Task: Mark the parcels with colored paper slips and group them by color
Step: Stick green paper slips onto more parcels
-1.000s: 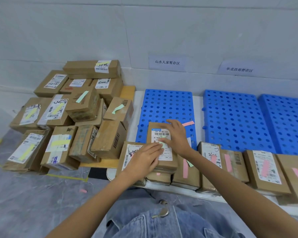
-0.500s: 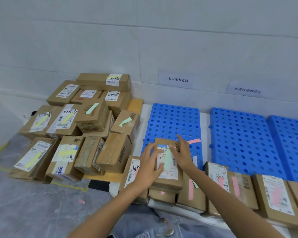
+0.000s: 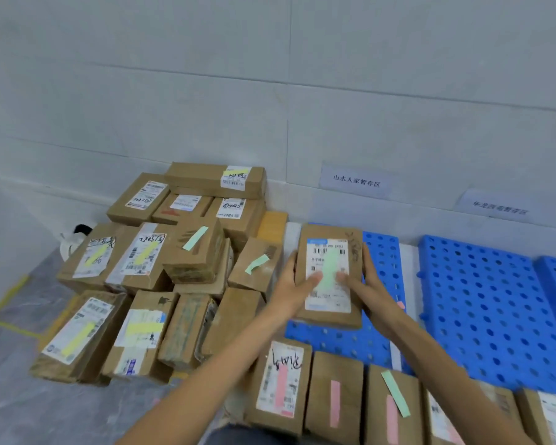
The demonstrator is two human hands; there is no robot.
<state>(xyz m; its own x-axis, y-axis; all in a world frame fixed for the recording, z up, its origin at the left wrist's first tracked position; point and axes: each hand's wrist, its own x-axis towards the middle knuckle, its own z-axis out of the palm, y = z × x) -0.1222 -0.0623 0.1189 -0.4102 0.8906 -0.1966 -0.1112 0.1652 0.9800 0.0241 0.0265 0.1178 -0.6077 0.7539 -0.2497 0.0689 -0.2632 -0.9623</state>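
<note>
Over blue pallet (image 3: 482, 300), fingers (image 3: 312, 279) around parcel (image 3: 329, 234)

Pink-slipped parcels (image 3: 334, 396) on blue pallet (image 3: 482, 303)

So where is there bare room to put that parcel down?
The blue pallets right of the held parcel lie bare, between the wall and the front row of pink-slipped parcels. The left pile is crowded, parcels packed edge to edge.

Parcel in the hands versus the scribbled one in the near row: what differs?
The held parcel bears a green slip; the scribbled parcel a pink slip. The left hand and right hand grip the held parcel; the scribbled parcel lies untouched. Both are brown with white labels.
</note>
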